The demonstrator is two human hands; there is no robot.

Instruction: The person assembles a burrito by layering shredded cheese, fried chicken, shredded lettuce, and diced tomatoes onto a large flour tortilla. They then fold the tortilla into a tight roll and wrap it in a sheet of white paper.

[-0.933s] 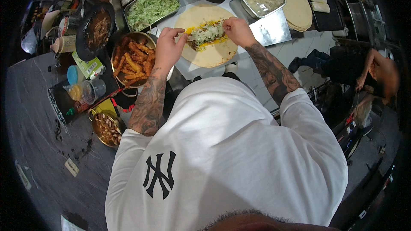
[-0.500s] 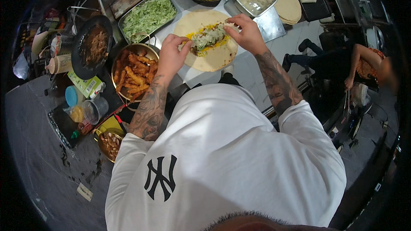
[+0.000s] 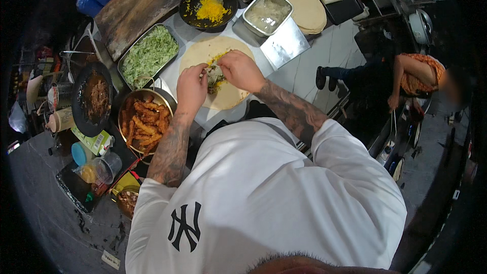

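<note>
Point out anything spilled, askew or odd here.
Dark blotches mark the grey surface at lower left, near a small pale label; they look like spills or grime, I can't tell which. Nothing stands out on the flatbread.

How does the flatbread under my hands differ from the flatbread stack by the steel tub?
The worked flatbread bears filling; the flatbread stack looks bare on top. Your left hand and right hand are over the worked flatbread, none over the flatbread stack. Both look round and pale.
</note>
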